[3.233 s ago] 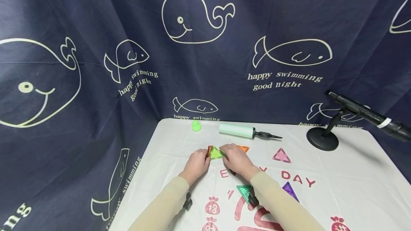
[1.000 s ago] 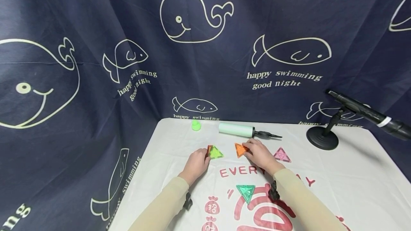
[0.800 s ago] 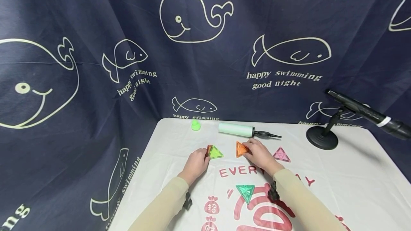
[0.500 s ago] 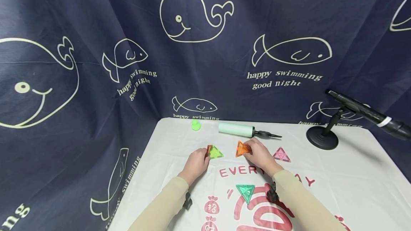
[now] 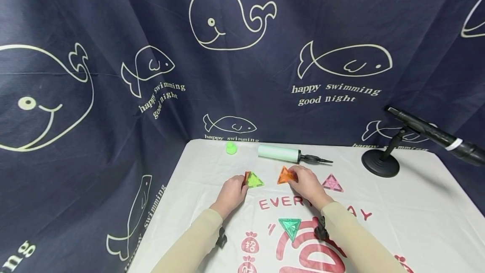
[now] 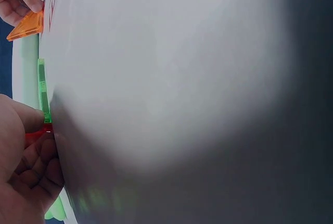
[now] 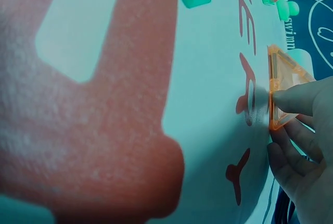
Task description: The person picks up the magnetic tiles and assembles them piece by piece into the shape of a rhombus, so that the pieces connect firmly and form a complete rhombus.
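Observation:
My left hand [image 5: 230, 194] pinches a red magnetic tile [image 5: 247, 177] between thumb and fingers. A lime-green triangular magnetic tile [image 5: 254, 180] meets its edge; in the left wrist view the green tile [image 6: 43, 89] appears edge-on beside my thumb. To the right, my right hand [image 5: 308, 185] pinches an orange triangular magnetic tile [image 5: 284, 175] by its right side, one corner pointing away from me. The right wrist view shows my thumb across the orange tile [image 7: 281, 78] and my fingers behind it. A gap separates the orange and green tiles.
A teal triangular tile [image 5: 289, 227] lies nearer me and a pink one [image 5: 332, 183] lies right of my right hand. Behind are a mint-green hand pump [image 5: 278, 153] and a small green object [image 5: 231, 148]. A black stand [image 5: 380, 163] holds a black rod-like device at right.
My right hand has left the green tile, moved right and taken the orange tile, then turned it until a corner points away. My left hand has stayed put. A purple tile is no longer visible.

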A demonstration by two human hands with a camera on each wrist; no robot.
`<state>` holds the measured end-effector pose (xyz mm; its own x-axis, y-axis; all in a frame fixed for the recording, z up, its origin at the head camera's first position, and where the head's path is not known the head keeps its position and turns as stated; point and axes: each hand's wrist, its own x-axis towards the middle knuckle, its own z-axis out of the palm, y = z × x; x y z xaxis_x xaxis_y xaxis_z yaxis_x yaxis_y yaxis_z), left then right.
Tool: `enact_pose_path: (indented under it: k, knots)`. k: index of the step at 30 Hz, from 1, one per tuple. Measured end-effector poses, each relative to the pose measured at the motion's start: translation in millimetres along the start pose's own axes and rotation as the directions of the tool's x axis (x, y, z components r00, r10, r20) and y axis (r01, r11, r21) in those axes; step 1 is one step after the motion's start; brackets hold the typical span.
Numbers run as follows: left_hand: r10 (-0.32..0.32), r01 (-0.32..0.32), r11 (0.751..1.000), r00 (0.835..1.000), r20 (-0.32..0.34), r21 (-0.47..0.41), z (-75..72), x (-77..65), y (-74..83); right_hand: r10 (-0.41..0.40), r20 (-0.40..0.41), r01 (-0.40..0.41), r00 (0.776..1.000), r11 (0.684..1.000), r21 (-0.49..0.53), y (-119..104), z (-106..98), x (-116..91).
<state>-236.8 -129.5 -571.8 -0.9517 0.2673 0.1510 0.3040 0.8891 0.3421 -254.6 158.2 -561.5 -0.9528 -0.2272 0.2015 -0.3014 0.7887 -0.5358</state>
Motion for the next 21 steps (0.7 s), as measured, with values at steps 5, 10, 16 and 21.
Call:
enact_pose_path:
  k: [5, 10, 16, 21]
  knots:
    - [0.012, -0.012, 1.000, 1.000, -0.006, -0.001, 0.2, 0.0, -0.3, 0.008, -0.012, -0.008, 1.000, 1.000, -0.013, -1.6, 2.2, -0.1]
    - [0.023, -0.023, 1.000, 1.000, -0.012, -0.002, 1.2, 0.5, -1.1, -0.017, -0.043, 0.017, 0.999, 1.000, -0.005, -3.0, 7.1, 1.2]
    - [0.015, -0.015, 1.000, 1.000, -0.005, 0.003, 1.9, 0.9, -1.4, -0.038, -0.035, 0.039, 0.999, 0.999, 0.024, -10.1, 10.8, 1.0]
    - [0.005, -0.005, 1.000, 1.000, 0.004, 0.007, 1.5, 0.7, -0.8, -0.045, -0.029, 0.045, 0.999, 0.999, 0.025, -16.3, 14.2, 1.8]
